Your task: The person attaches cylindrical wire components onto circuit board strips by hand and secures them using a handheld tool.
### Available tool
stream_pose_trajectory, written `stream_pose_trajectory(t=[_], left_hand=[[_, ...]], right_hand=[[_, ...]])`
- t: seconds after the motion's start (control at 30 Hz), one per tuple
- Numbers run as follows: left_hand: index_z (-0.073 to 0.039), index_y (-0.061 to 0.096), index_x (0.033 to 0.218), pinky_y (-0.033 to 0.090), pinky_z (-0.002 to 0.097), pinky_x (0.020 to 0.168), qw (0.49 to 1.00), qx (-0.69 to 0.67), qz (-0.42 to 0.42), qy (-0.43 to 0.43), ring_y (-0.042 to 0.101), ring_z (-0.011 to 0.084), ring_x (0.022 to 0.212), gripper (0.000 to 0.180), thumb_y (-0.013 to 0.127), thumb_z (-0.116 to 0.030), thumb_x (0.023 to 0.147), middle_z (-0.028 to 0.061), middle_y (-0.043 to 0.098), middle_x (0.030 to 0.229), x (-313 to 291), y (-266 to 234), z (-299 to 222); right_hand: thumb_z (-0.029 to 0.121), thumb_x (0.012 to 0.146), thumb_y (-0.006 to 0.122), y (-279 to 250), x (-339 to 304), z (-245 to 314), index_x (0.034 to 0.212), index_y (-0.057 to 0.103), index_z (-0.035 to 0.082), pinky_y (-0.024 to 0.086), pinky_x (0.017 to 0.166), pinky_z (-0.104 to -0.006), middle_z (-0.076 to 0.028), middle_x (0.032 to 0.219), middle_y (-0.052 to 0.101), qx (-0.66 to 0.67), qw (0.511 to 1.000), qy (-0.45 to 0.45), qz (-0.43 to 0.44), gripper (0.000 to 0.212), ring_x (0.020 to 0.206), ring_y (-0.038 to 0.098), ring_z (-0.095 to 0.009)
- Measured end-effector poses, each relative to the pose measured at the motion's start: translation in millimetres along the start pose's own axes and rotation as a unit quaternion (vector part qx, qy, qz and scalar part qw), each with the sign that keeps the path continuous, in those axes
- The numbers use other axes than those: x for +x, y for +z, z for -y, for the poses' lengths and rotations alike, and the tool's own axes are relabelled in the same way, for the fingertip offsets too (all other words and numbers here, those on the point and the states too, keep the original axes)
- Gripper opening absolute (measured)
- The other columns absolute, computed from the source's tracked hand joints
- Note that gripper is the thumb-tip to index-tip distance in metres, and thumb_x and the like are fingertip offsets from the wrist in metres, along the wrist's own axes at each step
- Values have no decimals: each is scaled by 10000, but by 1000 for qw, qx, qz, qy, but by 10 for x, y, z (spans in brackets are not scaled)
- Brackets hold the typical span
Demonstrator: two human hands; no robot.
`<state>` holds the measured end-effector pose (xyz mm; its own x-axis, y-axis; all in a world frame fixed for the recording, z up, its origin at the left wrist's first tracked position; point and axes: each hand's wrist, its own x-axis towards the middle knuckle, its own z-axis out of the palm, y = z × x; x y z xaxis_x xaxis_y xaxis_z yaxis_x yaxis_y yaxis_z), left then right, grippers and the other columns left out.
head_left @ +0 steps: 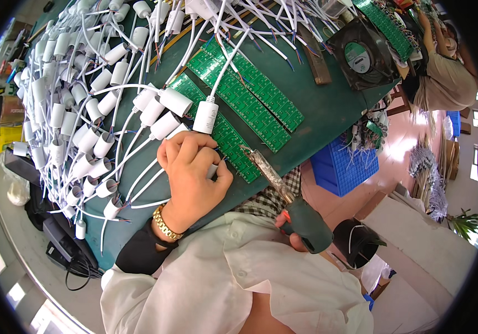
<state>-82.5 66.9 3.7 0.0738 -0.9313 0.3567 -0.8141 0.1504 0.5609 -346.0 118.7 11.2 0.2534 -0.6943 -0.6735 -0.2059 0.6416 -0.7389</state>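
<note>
My left hand (194, 175) is closed, its fingertips beside a long green circuit board (225, 136). A bit of a white lamp socket (212, 171) shows between the thumb and fingers, with thin wires by the fingertips; the palm side is hidden. My right hand (294, 234), partly hidden, grips a dark green soldering gun (308, 225). The gun's metal shaft (269, 173) slants up and left, its tip over the board's right edge by my left fingers. Another white socket with a cable (206, 116) rests on the boards just beyond my left hand.
Many white cabled sockets (77, 119) crowd the left of the green table (328, 111). More circuit boards (261, 97) lie beyond. A black fan (359, 55) stands at the far right. A blue crate (344, 167) sits off the right edge, and another person (447, 78) is farther off.
</note>
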Motion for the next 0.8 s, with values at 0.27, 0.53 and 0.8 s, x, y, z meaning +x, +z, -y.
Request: stream_pose_trajectory(t=[0.27, 0.53, 0.8], left_hand=[[-100, 584, 744, 291, 477, 943, 996, 46, 14, 77, 514, 272, 993, 189, 709, -46, 613, 36, 590, 978, 31, -40, 79], [-86, 594, 861, 357, 479, 885, 978, 3, 23, 205, 517, 311, 951, 185, 654, -231, 763, 99, 589, 1018, 162, -166, 265], [-10, 604, 932, 474, 437, 766, 963, 256, -75, -36, 603, 383, 860, 115, 623, -78, 841, 169, 633, 905, 1030, -1052, 1227]], right_hand=[[124, 768, 609, -214, 242, -238, 980, 656, -19, 509, 686, -311, -114, 953, 674, -144, 890, -421, 96, 261, 813, 646, -211], [147, 884, 536, -82, 262, -348, 880, 626, -38, 493, 589, -339, -151, 852, 636, -1, 890, -455, 3, 206, 645, 612, -266], [528, 926, 583, -264, 109, -499, 1248, 455, -56, 519, 708, -307, -151, 1053, 594, -28, 940, -339, 39, 679, 805, 609, -173]])
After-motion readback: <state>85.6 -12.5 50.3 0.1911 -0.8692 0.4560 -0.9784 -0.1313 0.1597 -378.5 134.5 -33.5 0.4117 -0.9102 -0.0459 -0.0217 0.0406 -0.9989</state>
